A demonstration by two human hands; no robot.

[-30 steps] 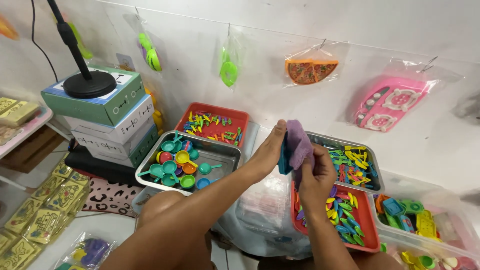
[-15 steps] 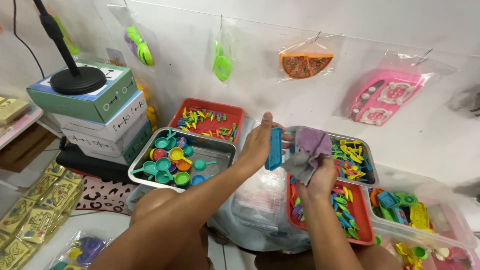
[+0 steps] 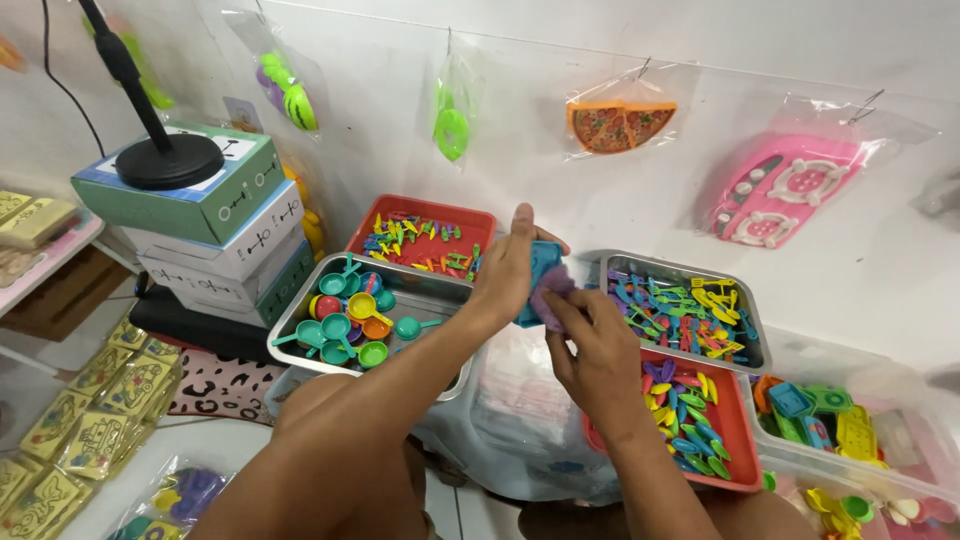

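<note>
Pinching a blue toy piece [image 3: 541, 272] between left hand [image 3: 510, 272] fingers while right hand [image 3: 598, 345] fingers pressed a purple piece [image 3: 551, 290] against it, both hovered over the gap between steel tray [image 3: 305, 310] and red tray [image 3: 745, 440] edges.

The flat plastic toy piece [image 3: 541, 270] is teal-blue and the small soft cloth [image 3: 553, 290] on it is purple. The plastic tray [image 3: 748, 440] is red, the mat [image 3: 215, 380] leopard-spotted.

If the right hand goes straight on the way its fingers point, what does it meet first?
The right hand points up-left at the blue piece held by the left hand; its fingers seem to touch it already, pressing a purple cloth there.
</note>
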